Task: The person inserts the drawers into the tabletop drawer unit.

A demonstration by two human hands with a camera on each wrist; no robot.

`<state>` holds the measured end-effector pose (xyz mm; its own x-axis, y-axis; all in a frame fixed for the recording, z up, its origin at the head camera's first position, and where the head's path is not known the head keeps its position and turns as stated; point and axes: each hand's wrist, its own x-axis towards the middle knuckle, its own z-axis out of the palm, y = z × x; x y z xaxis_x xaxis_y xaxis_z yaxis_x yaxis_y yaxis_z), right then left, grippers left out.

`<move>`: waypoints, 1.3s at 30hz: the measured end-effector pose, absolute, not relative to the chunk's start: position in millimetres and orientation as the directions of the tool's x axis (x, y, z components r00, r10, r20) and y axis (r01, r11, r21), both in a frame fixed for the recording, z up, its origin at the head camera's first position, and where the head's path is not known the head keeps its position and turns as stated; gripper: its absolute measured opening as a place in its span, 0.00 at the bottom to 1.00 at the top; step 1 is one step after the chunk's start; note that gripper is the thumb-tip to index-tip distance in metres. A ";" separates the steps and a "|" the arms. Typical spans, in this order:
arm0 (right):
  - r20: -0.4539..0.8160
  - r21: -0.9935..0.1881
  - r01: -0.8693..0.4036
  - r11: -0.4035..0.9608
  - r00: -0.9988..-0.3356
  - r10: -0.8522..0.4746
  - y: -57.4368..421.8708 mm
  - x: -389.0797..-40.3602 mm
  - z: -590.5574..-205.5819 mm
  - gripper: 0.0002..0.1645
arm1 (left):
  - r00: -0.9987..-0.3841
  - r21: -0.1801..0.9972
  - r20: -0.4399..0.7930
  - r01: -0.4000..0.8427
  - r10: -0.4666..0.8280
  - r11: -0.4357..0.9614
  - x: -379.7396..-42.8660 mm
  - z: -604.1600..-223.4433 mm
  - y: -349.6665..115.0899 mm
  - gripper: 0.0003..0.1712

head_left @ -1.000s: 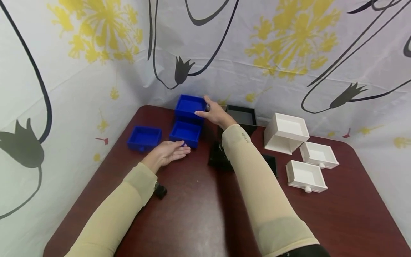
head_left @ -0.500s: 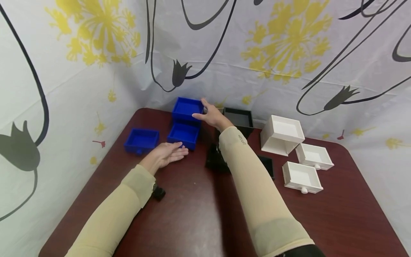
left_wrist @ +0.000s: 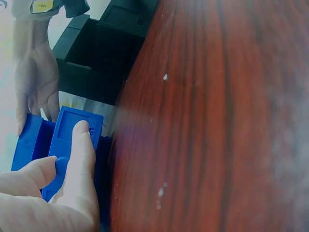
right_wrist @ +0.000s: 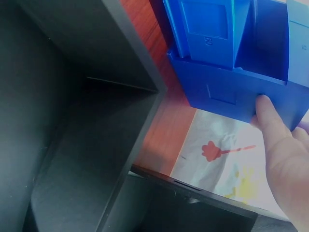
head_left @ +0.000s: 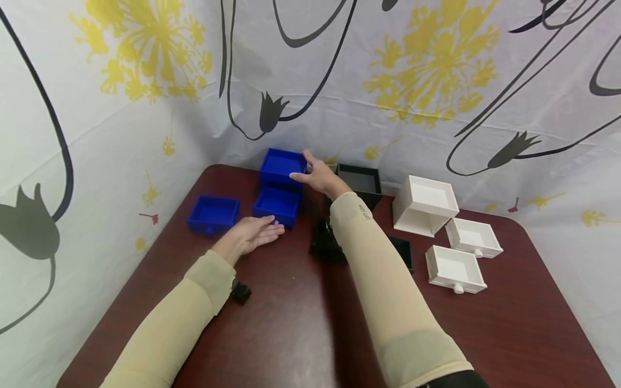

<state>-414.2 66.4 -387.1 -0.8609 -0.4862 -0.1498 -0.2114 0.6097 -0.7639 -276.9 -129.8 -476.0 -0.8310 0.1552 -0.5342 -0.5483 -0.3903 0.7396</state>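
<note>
One blue drawer [head_left: 276,201] sits partly inside the blue cabinet [head_left: 283,163], upper centre-left, its knob [left_wrist: 61,166] pinched by the left hand [head_left: 248,235]; the right hand [head_left: 319,177], fingers spread, braces the cabinet; a second drawer [head_left: 213,211], farther left, lies uninserted.

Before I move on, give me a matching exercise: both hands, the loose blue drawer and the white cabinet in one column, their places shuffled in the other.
Things
1. left hand
2. right hand
3. loose blue drawer
4. white cabinet

Places
A. against the side of the blue cabinet
B. farther back than the two white drawers
C. at the front of the open blue drawer
D. on the table, left of the blue cabinet

Pairs: 1-C, 2-A, 3-D, 4-B
</note>
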 end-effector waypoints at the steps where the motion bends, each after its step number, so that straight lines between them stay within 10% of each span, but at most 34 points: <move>1: -0.150 -0.764 -0.211 0.610 -0.861 -0.486 66.4 -414.0 -387.2 0.57 | -0.830 0.736 -0.536 -0.548 0.153 -0.398 -276.8 -476.5 -129.6 0.26; 39: -0.133 -0.754 -0.218 0.619 -0.873 -0.470 66.3 -406.9 -386.3 0.55 | -0.830 0.711 -0.537 -0.541 0.148 -0.450 -281.0 -477.9 -125.2 0.25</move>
